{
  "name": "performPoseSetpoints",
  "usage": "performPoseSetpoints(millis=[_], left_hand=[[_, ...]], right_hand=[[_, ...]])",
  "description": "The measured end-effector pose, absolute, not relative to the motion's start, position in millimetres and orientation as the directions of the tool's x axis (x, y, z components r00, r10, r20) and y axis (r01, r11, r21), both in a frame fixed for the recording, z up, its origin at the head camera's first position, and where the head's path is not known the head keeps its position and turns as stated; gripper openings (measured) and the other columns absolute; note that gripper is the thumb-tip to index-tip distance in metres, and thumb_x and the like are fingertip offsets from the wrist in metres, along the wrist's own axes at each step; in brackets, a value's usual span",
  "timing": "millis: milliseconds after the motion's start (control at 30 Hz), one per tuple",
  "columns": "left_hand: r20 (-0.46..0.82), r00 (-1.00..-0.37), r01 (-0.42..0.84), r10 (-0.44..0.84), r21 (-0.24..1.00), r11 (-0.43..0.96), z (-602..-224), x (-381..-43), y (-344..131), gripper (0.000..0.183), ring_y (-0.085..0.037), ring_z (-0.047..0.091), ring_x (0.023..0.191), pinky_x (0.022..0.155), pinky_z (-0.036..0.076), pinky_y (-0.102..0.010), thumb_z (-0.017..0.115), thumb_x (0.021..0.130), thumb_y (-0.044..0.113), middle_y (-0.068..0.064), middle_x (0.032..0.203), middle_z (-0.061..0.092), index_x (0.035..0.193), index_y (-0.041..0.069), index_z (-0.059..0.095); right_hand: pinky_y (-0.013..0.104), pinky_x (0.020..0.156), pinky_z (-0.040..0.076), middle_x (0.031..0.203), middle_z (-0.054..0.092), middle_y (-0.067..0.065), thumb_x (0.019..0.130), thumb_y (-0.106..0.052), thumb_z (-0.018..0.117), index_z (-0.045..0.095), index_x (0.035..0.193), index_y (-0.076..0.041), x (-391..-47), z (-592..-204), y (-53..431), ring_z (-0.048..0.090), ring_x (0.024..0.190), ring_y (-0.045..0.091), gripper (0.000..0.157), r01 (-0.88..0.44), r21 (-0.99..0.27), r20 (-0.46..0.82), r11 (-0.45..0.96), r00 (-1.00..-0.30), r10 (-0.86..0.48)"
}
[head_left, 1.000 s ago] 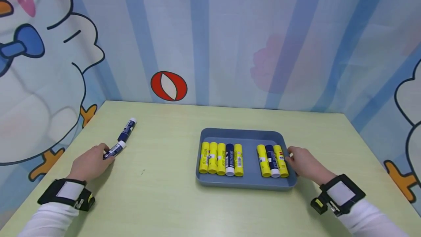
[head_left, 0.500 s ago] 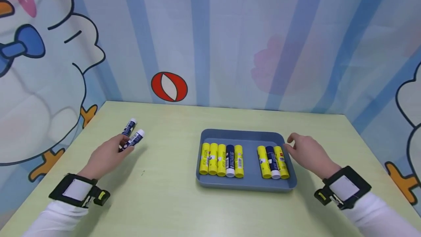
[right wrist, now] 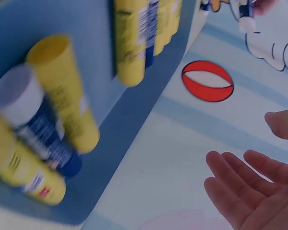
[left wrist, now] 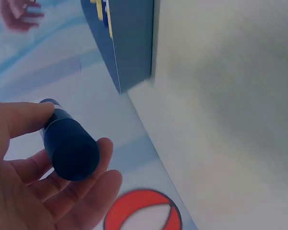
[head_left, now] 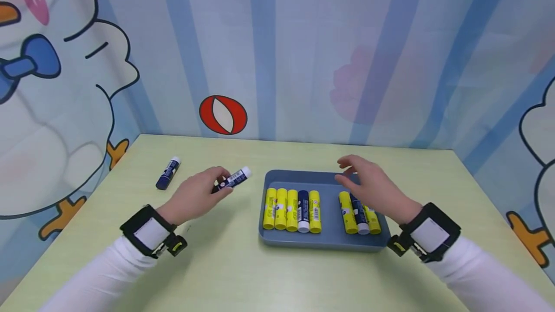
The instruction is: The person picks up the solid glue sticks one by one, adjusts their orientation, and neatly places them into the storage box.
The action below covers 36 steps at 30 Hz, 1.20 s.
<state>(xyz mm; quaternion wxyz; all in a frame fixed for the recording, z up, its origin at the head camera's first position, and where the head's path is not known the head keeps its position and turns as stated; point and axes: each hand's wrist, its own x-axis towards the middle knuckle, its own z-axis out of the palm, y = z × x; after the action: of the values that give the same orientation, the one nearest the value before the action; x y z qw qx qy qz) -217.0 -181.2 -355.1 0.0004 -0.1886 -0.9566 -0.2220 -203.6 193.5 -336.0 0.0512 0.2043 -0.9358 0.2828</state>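
Note:
Between thumb and fingers, my left hand [head_left: 197, 195] pinches a dark blue glue stick [head_left: 236, 178] with a white end, held above the table left of the tray. The left wrist view shows the dark end of this glue stick [left wrist: 74, 151] facing the camera. My right hand [head_left: 375, 184] hovers over the right part of the blue-grey tray [head_left: 329, 240], fingers loosely bent with nothing in them. In the tray lie a left row of yellow glue sticks [head_left: 281, 208] with one blue glue stick [head_left: 303, 211], and a right group of two yellow and one blue glue stick [right wrist: 43, 124].
Another blue glue stick [head_left: 168, 173] lies on the pale table [head_left: 225, 268] at the back left. A gap in the tray separates the two groups. Behind the table hangs a printed cloth backdrop [head_left: 303, 61].
My left hand has lifted the glue stick from the table and carried it right, toward the tray. My right hand has left the tray's right edge and moved up and left over it.

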Motion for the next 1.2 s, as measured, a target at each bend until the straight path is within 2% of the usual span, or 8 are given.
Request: performPoseSetpoints(millis=[167, 433, 567, 667, 767, 900, 1033, 1200], left_hand=[[0.108, -0.858, 0.506, 0.502, 0.348, 0.789, -352.4, -213.7, -148.3, 0.034, -0.014, 0.054, 0.075, 0.066, 0.048, -0.027, 0.068, 0.092, 0.025, -0.003, 0.099, 0.06, 0.119, 0.008, 0.058], [0.18, -0.634, 0.772, 0.752, 0.083, 0.63, -349.3, -208.2, -111.1, 0.035, -0.012, 0.058, 0.08, 0.072, 0.053, -0.026, 0.068, 0.092, 0.027, -0.002, 0.101, 0.057, 0.12, 0.009, 0.058], [0.233, -0.508, 0.843, 0.829, -0.063, 0.534, -347.8, -206.4, -101.6, 0.033, -0.013, 0.055, 0.077, 0.066, 0.051, -0.022, 0.071, 0.09, 0.026, -0.002, 0.095, 0.055, 0.116, 0.009, 0.058], [0.259, -0.448, 0.858, 0.856, -0.145, 0.492, -347.2, -204.8, -97.9, 0.032, -0.013, 0.054, 0.075, 0.063, 0.05, -0.02, 0.072, 0.089, 0.025, -0.002, 0.094, 0.054, 0.115, 0.01, 0.059], [0.269, -0.413, 0.861, 0.87, -0.195, 0.47, -348.1, -203.6, -95.1, 0.034, -0.013, 0.054, 0.074, 0.061, 0.049, -0.019, 0.073, 0.089, 0.026, -0.003, 0.094, 0.053, 0.115, 0.01, 0.06], [0.287, -0.385, 0.868, 0.877, -0.21, 0.45, -349.0, -202.2, -92.5, 0.034, -0.013, 0.053, 0.073, 0.059, 0.047, -0.017, 0.073, 0.088, 0.026, -0.002, 0.092, 0.053, 0.116, 0.011, 0.061], [0.303, -0.375, 0.873, 0.876, -0.201, 0.444, -349.0, -201.0, -91.4, 0.033, -0.013, 0.052, 0.072, 0.058, 0.046, -0.017, 0.073, 0.088, 0.025, -0.002, 0.091, 0.052, 0.116, 0.011, 0.061], [0.304, -0.389, 0.875, 0.869, -0.171, 0.452, -350.0, -199.8, -90.5, 0.034, -0.013, 0.053, 0.074, 0.06, 0.047, -0.017, 0.073, 0.088, 0.026, -0.002, 0.093, 0.054, 0.116, 0.012, 0.061]], right_hand=[[0.045, 0.09, 0.049, 0.13, 0.055, 0.018, 0.098, -0.022, 0.059, 0.047, 0.135, -0.001, -204.5, -337.9, 176.0, 0.058, 0.112, 0.03, 0.044, -0.417, -0.64, 0.17, 0.645, -0.896, -0.411], [0.041, 0.089, 0.049, 0.128, 0.056, 0.014, 0.098, -0.032, 0.059, 0.05, 0.134, -0.002, -202.5, -347.9, 150.2, 0.057, 0.113, 0.029, 0.047, -0.352, -0.739, 0.018, 0.575, -0.862, -0.506], [0.036, 0.082, 0.051, 0.121, 0.06, 0.011, 0.096, -0.032, 0.062, 0.056, 0.128, -0.001, -200.9, -351.3, 143.6, 0.061, 0.101, 0.025, 0.045, -0.337, -0.753, -0.02, 0.565, -0.847, -0.531], [0.035, 0.072, 0.051, 0.11, 0.064, 0.009, 0.095, -0.03, 0.064, 0.061, 0.122, 0.0, -200.2, -352.4, 141.3, 0.063, 0.086, 0.026, 0.04, -0.335, -0.761, -0.031, 0.556, -0.837, -0.547], [0.035, 0.063, 0.05, 0.098, 0.066, 0.006, 0.094, -0.029, 0.065, 0.064, 0.115, -0.001, -199.6, -352.6, 140.2, 0.062, 0.076, 0.029, 0.035, -0.347, -0.762, -0.027, 0.547, -0.826, -0.562], [0.033, 0.059, 0.047, 0.085, 0.065, 0.001, 0.093, -0.029, 0.067, 0.068, 0.107, -0.002, -198.8, -351.8, 140.0, 0.058, 0.07, 0.023, 0.031, -0.365, -0.744, -0.021, 0.559, -0.824, -0.566], [0.03, 0.057, 0.044, 0.082, 0.064, -0.002, 0.092, -0.029, 0.067, 0.07, 0.104, -0.003, -198.9, -351.9, 140.8, 0.053, 0.068, 0.017, 0.029, -0.389, -0.734, -0.007, 0.557, -0.816, -0.578], [0.028, 0.057, 0.044, 0.083, 0.066, 0.002, 0.093, -0.028, 0.067, 0.071, 0.101, -0.005, -197.9, -352.9, 142.9, 0.053, 0.068, 0.015, 0.025, -0.427, -0.725, 0.022, 0.539, -0.798, -0.602]])
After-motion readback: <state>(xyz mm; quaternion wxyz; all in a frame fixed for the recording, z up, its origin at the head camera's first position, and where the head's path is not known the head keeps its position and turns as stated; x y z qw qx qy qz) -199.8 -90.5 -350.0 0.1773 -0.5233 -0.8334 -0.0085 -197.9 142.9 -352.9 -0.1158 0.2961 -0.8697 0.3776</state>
